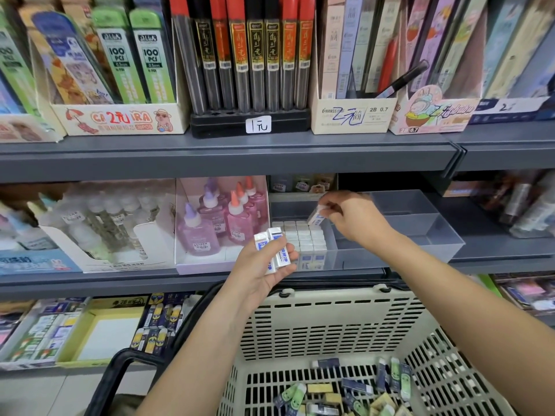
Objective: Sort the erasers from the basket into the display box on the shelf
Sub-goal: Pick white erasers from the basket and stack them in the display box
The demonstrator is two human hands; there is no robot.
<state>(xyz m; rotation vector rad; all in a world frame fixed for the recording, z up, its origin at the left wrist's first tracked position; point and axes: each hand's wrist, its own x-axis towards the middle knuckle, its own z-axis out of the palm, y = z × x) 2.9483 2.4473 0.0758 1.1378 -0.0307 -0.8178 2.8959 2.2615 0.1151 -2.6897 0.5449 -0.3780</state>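
on the left of the middle shelf, a white carton of clear bottles; just beside it, a white box of pink glue bottles with orange and lilac caps. in front of that box's right corner, left grip, palm up, fingers curled round a small bunch of white erasers in blue-printed sleeves, at least three, upright and fanned a little. just behind and to the right, on the same shelf, the clear display box, its compartment packed with rows of erasers stood on end. over the back right of those rows, a single eraser, tilted, lower end close to the packed tops; cannot tell whether touching. pinched at its upper end by right grip, fingertips and thumb closed on it, forearm reaching in from the right. adjoining on the right, more clear compartments. below, in front of the shelf, again from the left: a black handle swung outward, then the cream slotted basket it belongs to, and in the basket's bottom, loose erasers in dark blue, green and yellow wrappers, lying jumbled.
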